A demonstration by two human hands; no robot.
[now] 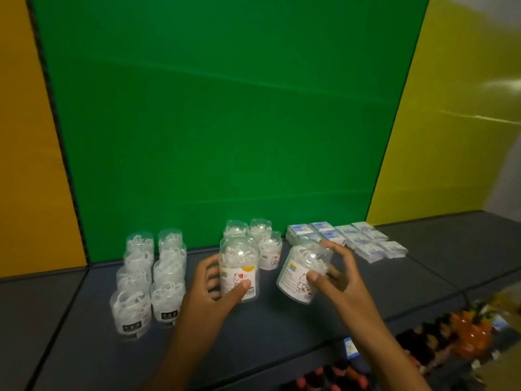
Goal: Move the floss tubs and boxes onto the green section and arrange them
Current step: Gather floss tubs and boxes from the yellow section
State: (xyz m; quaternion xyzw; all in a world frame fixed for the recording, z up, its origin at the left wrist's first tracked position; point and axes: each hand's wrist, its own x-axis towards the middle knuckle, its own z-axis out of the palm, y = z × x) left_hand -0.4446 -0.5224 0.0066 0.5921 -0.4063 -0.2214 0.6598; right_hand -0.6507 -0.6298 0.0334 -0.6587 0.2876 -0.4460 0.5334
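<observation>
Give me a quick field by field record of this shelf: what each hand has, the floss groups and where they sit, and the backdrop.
left hand: grips an upright cartoon-label floss tub
right hand: holds a tilted cartoon-label floss tub
left group: black-label floss tubs, two rows running front to back
middle group: three more clear floss tubs behind the held upright one
right group: flat floss boxes, laid in rows
surface: dark grey shelf
backdrop: green panel, orange at left, yellow at right
</observation>
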